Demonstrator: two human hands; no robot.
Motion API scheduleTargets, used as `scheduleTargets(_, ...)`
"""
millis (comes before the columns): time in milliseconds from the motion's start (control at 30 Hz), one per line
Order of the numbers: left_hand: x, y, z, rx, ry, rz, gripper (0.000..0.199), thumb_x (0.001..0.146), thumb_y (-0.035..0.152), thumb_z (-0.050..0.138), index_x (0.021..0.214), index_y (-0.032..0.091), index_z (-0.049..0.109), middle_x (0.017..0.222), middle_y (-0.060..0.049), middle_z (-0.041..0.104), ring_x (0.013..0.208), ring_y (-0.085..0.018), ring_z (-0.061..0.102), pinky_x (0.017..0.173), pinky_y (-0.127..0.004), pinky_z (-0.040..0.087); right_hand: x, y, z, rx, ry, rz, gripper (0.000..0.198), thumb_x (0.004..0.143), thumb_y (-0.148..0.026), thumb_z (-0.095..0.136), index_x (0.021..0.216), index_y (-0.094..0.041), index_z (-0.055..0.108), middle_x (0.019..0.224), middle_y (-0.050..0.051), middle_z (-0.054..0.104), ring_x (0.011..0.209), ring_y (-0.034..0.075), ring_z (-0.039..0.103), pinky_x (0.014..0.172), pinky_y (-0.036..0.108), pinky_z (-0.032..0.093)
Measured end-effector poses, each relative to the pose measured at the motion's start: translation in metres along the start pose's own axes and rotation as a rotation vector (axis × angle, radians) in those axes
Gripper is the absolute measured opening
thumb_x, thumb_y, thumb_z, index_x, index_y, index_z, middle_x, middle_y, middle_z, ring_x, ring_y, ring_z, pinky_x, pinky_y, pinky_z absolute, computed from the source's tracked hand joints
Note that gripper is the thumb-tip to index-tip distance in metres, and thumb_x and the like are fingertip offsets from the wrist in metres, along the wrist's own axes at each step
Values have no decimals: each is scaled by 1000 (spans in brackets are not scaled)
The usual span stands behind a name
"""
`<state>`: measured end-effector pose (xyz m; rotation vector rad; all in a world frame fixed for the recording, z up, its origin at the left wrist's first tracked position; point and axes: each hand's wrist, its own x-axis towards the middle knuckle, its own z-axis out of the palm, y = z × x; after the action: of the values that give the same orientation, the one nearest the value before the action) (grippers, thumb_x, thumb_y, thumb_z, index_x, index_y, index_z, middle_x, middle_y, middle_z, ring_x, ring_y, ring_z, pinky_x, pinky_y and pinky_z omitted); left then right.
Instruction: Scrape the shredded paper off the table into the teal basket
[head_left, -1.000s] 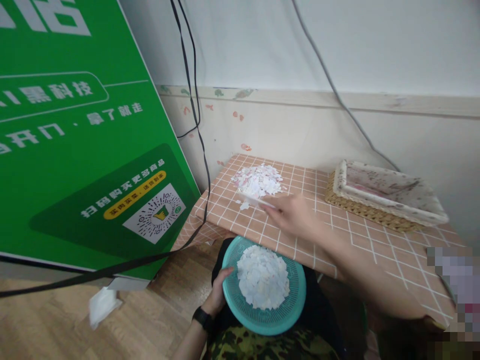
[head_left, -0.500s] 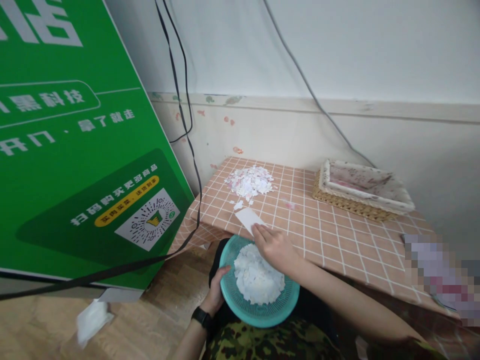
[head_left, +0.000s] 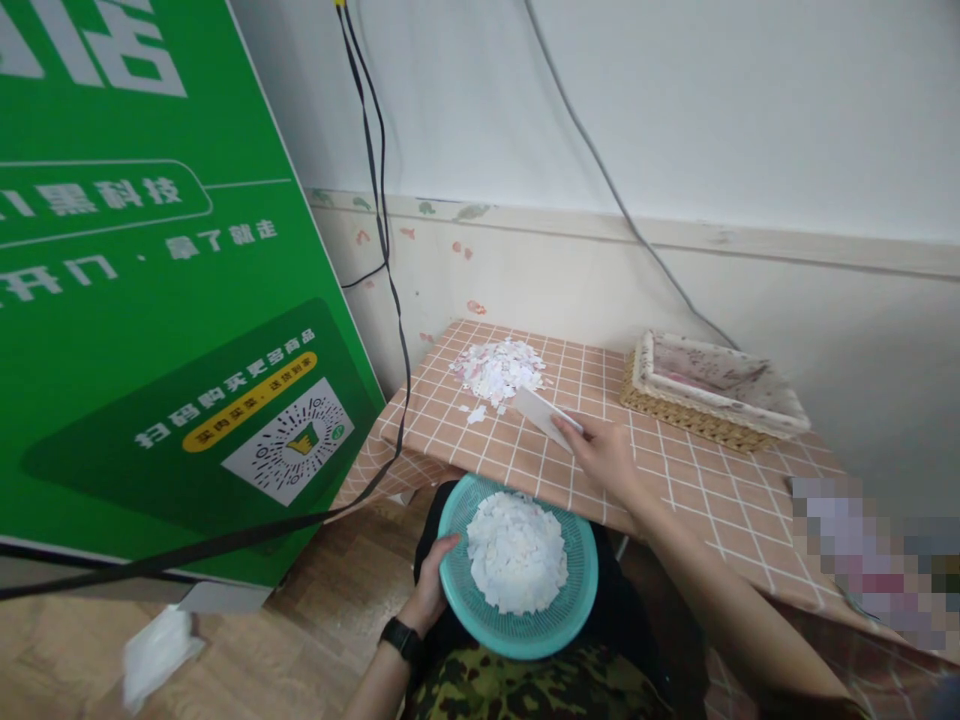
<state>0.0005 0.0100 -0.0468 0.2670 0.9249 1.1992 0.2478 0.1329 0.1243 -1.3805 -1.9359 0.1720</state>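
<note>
Left of me: green panel [head_left: 90, 390], white lettering, square code [head_left: 289, 440] low down. Black cord [head_left: 232, 543] trails across its lower part. Ahead I see a pale wall [head_left: 750, 120], small orange and green marks; grey cable [head_left: 637, 235] slants down it toward a cloth-lined wicker basket [head_left: 694, 420] on the counter [head_left: 750, 520]. White crumpled bundle [head_left: 157, 655] on the wood-look floor [head_left: 337, 580].

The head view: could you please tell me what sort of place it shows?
Indoors, possibly a corner of a small shop: a green panel bears a QR code, and a cloth-covered table by the wall holds a basket.
</note>
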Motion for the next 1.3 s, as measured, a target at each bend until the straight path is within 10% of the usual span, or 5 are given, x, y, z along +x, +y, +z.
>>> scheduleTargets(867, -4, 3, 0, 17, 19, 33, 28, 69, 33, 65, 85, 10, 72, 73, -8, 73, 70, -24, 65, 79, -38, 46, 23, -8, 35, 50, -90, -37, 47, 89, -47, 39, 66, -17, 66, 51, 2, 57, 47, 13, 47, 47, 25, 29)
scheduleTargets(1300, -4, 1, -3, 13, 11, 14, 28, 69, 34, 65, 82, 10, 71, 76, -9, 73, 73, -25, 65, 79, -38, 46, 35, -8, 46, 192, -109, -4, 40, 88, -46, 43, 90, -17, 70, 73, 5, 68, 60, 15, 56, 54, 25, 38)
